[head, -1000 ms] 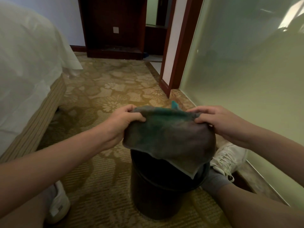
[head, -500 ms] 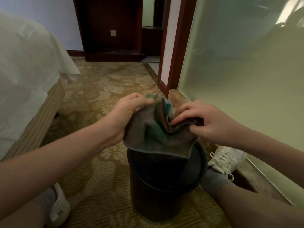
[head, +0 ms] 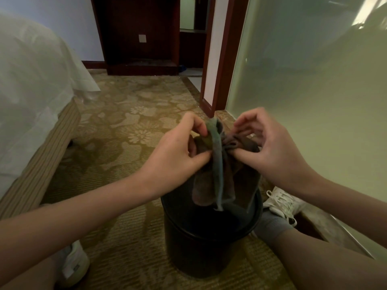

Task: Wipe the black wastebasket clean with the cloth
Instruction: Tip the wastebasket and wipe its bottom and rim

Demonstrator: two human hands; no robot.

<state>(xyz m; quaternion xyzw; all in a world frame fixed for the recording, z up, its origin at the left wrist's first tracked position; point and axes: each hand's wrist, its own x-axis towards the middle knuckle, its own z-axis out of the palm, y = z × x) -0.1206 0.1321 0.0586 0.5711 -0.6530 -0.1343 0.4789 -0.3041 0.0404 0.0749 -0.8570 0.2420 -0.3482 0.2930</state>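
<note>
The black wastebasket [head: 194, 248] stands upright on the carpet between my feet, its open mouth facing up. Above its rim hangs the grey-green cloth [head: 217, 174], folded in half so its two top corners meet. My left hand [head: 178, 151] pinches the cloth's left fold between thumb and fingers. My right hand [head: 270, 147] pinches the gathered right side, thumb against the cloth, with the outer fingers curled above it. The cloth's lower edge dangles just inside the wastebasket's mouth.
A bed with a white cover [head: 31, 97] runs along the left. A frosted glass wall [head: 314, 101] stands close on the right, with a dark wooden door frame [head: 219, 70] behind. My white shoes [head: 282, 204] [head: 75, 262] rest on the patterned carpet [head: 125, 126].
My hands have moved together, folding the spread cloth in half. It now hangs bunched and narrow over the wastebasket rather than draped flat across it.
</note>
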